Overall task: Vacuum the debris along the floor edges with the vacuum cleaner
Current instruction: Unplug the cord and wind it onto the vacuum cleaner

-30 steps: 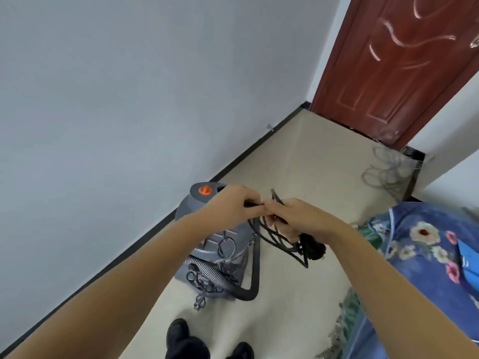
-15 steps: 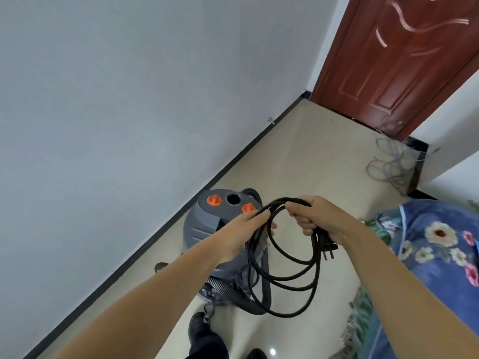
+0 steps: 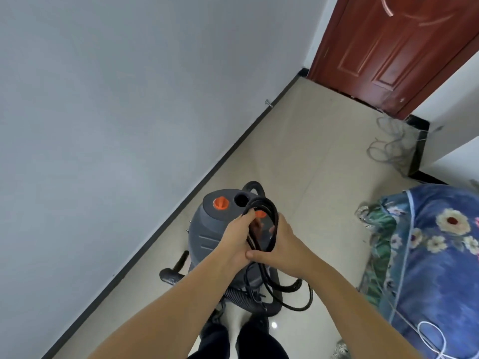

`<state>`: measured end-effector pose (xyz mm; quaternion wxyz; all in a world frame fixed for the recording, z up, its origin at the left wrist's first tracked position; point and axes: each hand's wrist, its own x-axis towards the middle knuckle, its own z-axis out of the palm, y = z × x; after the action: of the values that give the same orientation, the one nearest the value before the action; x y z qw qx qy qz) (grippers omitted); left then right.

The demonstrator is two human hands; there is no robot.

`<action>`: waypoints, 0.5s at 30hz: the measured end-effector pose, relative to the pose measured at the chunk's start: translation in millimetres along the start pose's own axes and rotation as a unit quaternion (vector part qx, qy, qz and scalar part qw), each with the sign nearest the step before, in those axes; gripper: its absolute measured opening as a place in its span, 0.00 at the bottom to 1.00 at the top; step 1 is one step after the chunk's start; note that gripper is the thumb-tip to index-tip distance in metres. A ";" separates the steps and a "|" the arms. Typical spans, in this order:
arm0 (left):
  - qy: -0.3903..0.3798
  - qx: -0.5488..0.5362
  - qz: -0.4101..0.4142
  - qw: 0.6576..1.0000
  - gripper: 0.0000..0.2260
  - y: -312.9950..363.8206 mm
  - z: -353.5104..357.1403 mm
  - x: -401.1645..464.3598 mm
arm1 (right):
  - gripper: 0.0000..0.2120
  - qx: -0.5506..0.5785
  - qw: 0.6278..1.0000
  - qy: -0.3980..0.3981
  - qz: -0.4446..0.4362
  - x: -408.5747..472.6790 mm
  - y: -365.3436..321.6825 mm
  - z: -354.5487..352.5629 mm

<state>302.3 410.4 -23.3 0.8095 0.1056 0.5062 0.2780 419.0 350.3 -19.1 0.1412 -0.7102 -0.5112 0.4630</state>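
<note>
A grey canister vacuum cleaner (image 3: 207,226) with orange knobs stands on the beige floor beside the black baseboard (image 3: 197,187). Its ribbed hose (image 3: 237,296) curls on the floor in front of it. Over the vacuum's top I hold its coiled black power cord (image 3: 270,211). My left hand (image 3: 237,238) grips the coil's left side and my right hand (image 3: 283,246) grips the right side, the two hands touching. Loops of cord hang below my hands. The plug is hidden.
A grey wall runs along the left. A dark red door (image 3: 394,47) closes the far end. A tangle of grey wire (image 3: 388,146) lies by the wall corner at right. A blue floral quilt (image 3: 435,255) fills the right side. My feet (image 3: 241,338) stand behind the vacuum.
My hands have drawn together, folding the wide cord loop into a tighter coil above the vacuum. The plug that hung below my right hand is out of sight.
</note>
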 end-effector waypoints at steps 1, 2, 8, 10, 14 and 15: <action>-0.014 -0.016 -0.033 0.999 0.11 -8.8 -6.7 2.7 | 0.49 0.015 0.999 -0.034 0.006 4.0 11.3 3.9; -0.026 -0.024 -0.059 0.998 0.11 -17.1 -14.4 7.7 | 0.47 0.030 0.997 -0.064 0.013 9.5 21.8 8.4; -0.007 0.005 -0.042 0.999 0.04 -61.7 -60.1 36.4 | 0.30 0.113 0.985 -0.127 0.032 29.6 69.3 59.3; -0.022 0.057 -0.029 0.998 0.07 -63.1 -68.9 45.5 | 0.23 0.108 0.987 -0.109 0.039 43.0 79.2 71.2; 0.021 0.396 0.017 0.918 0.13 -55.2 -98.9 75.7 | 0.21 -0.061 0.993 -0.090 0.049 80.1 108.7 74.3; 0.066 0.450 0.048 0.889 0.10 -51.6 -112.3 83.7 | 0.21 -0.144 0.983 -0.100 0.048 88.6 118.5 73.9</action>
<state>249.3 402.1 -162.6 0.6257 0.4642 0.6235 0.0654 434.5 354.2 -183.7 -0.0371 -0.6966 -0.5498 0.4595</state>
